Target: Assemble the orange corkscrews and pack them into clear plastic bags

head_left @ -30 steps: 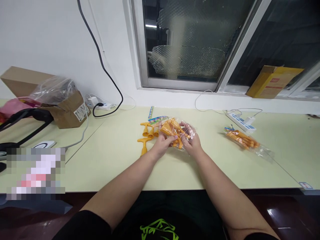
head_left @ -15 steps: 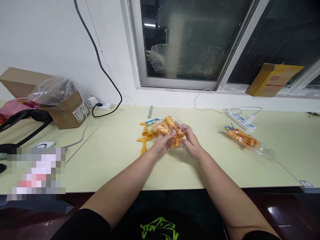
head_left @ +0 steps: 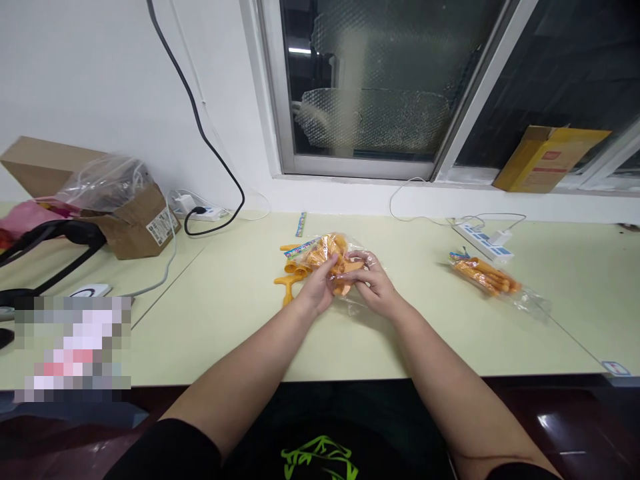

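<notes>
Between my hands is a clear plastic bag of orange plastic pieces (head_left: 327, 250), held just above the table. My left hand (head_left: 320, 287) grips the bag's left side, its thumb lying over the front. The fingers of my right hand (head_left: 373, 280) are closed on the right side of the bag, near its loose film. Just left of the bag, several loose orange plastic pieces (head_left: 287, 283) lie on the table, partly covered by the bag and my left hand. A printed colourful strip (head_left: 300, 249) shows at the bag's upper left.
To the right lies another bag of orange pieces (head_left: 485, 275), below a white power strip (head_left: 483, 241). A small printed strip (head_left: 301, 225) lies near the wall. At left stand an open cardboard box (head_left: 135, 223) and a black curved frame (head_left: 75, 250). The table's front edge (head_left: 350, 380) is near my body.
The bag has turned and tilted between my hands, its pieces now bunched to the left. My left thumb has moved up over it, and my right fingers have shifted inward across the film.
</notes>
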`<act>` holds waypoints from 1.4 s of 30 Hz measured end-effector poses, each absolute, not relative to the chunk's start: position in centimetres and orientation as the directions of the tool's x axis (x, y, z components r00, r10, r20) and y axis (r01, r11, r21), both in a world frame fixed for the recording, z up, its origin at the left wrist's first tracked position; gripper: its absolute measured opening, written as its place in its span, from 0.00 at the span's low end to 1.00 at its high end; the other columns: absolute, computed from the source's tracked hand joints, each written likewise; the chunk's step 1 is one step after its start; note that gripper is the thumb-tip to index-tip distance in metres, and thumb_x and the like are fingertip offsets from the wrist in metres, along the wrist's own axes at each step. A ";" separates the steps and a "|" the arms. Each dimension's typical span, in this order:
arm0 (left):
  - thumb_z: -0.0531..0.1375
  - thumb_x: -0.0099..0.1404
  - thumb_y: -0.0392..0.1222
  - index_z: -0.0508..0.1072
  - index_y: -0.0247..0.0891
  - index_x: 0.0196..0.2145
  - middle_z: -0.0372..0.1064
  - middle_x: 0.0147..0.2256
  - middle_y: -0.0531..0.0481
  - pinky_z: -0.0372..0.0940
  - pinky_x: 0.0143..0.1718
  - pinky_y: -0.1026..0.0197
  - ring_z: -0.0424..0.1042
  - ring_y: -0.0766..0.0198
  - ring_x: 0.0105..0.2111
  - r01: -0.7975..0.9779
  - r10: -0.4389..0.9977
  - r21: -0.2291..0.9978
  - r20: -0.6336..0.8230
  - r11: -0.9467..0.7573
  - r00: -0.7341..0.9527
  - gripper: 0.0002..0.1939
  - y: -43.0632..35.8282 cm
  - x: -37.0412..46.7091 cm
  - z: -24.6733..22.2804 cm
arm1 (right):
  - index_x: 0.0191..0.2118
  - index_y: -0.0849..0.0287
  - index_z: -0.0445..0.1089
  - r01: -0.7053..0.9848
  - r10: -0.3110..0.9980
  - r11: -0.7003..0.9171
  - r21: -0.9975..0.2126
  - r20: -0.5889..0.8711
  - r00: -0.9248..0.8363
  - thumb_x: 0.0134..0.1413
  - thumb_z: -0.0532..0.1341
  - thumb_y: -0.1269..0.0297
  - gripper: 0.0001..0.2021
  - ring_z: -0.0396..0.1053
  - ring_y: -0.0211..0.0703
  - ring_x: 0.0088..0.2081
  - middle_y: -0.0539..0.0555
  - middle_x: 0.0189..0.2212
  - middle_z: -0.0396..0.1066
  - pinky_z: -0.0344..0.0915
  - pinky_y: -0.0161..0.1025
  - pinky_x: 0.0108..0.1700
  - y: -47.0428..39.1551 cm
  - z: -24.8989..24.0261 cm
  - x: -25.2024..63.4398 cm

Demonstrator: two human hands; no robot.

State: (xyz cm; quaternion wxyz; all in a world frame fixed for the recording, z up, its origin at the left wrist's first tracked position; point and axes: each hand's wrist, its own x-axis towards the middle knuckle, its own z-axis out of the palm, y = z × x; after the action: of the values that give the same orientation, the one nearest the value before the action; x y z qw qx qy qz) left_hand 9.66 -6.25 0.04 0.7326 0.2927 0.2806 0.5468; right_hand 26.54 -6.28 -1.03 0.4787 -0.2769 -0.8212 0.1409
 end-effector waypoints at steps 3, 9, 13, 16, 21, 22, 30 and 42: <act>0.71 0.60 0.46 0.77 0.36 0.48 0.78 0.43 0.44 0.72 0.42 0.58 0.78 0.57 0.41 -0.645 0.966 0.723 -0.126 0.245 0.226 0.20 -6.0 9.6 0.1 | 0.49 0.48 0.80 0.328 0.578 0.814 -0.480 0.731 -0.363 0.67 0.56 0.68 0.16 0.63 0.53 0.65 0.58 0.61 0.65 0.63 0.59 0.66 -6.4 -1.0 26.5; 0.70 0.61 0.44 0.77 0.39 0.48 0.79 0.42 0.47 0.74 0.43 0.57 0.78 0.57 0.41 -0.690 0.963 0.672 -0.168 0.269 0.212 0.18 -5.8 9.4 0.2 | 0.65 0.47 0.64 0.314 0.585 0.809 -0.496 0.730 -0.354 0.57 0.70 0.56 0.31 0.58 0.59 0.69 0.61 0.68 0.60 0.59 0.62 0.69 -7.0 -0.3 26.5; 0.67 0.65 0.49 0.76 0.39 0.51 0.79 0.46 0.45 0.74 0.50 0.51 0.78 0.54 0.45 -0.730 0.957 0.623 -0.130 0.282 0.259 0.20 -6.0 9.2 0.5 | 0.69 0.46 0.59 0.247 0.522 0.852 -0.461 0.772 -0.362 0.56 0.71 0.53 0.37 0.58 0.60 0.70 0.61 0.68 0.60 0.58 0.62 0.69 -7.4 0.2 26.7; 0.66 0.66 0.50 0.77 0.38 0.52 0.79 0.48 0.44 0.73 0.51 0.53 0.78 0.54 0.47 -0.767 0.957 0.582 -0.074 0.270 0.281 0.20 -6.1 9.1 0.7 | 0.75 0.45 0.49 0.262 0.497 0.867 -0.423 0.764 -0.412 0.52 0.72 0.48 0.49 0.55 0.61 0.71 0.61 0.71 0.56 0.57 0.62 0.70 -7.6 0.3 26.8; 0.66 0.66 0.49 0.77 0.39 0.51 0.79 0.46 0.45 0.73 0.47 0.55 0.79 0.55 0.44 -0.806 0.975 0.552 -0.075 0.214 0.208 0.19 -5.9 8.9 0.8 | 0.77 0.46 0.41 0.262 0.460 0.887 -0.379 0.763 -0.454 0.50 0.74 0.47 0.56 0.54 0.62 0.72 0.61 0.73 0.52 0.57 0.62 0.70 -7.5 0.1 26.5; 0.65 0.66 0.49 0.76 0.39 0.51 0.79 0.46 0.45 0.73 0.47 0.54 0.79 0.55 0.44 -0.811 0.978 0.549 -0.076 0.204 0.195 0.19 -5.9 8.8 0.8 | 0.77 0.45 0.39 0.251 0.453 0.891 -0.378 0.772 -0.445 0.51 0.73 0.49 0.56 0.56 0.61 0.71 0.61 0.71 0.55 0.56 0.63 0.70 -7.5 0.1 26.4; 0.65 0.67 0.49 0.76 0.36 0.45 0.79 0.39 0.45 0.73 0.37 0.58 0.80 0.58 0.36 -0.814 0.984 0.562 -0.167 0.145 0.060 0.14 -4.8 8.2 0.9 | 0.71 0.46 0.52 0.202 0.517 0.856 -0.476 0.772 -0.369 0.64 0.61 0.72 0.34 0.77 0.50 0.55 0.54 0.43 0.80 0.67 0.57 0.62 -7.8 -0.8 25.7; 0.61 0.68 0.50 0.75 0.37 0.47 0.79 0.43 0.42 0.73 0.51 0.44 0.79 0.49 0.44 -0.835 0.978 0.512 -0.152 0.203 0.144 0.16 -4.5 7.4 1.0 | 0.54 0.46 0.63 0.228 0.294 0.940 -0.254 0.942 -0.162 0.53 0.67 0.64 0.23 0.73 0.53 0.47 0.53 0.41 0.75 0.66 0.60 0.55 -9.0 0.4 25.6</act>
State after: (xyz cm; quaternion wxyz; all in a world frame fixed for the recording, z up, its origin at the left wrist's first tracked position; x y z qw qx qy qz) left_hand 7.39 -4.53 1.03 0.7403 0.1550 0.2310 0.6121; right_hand 25.59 -9.03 0.39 0.6243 -0.1713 -0.7617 0.0266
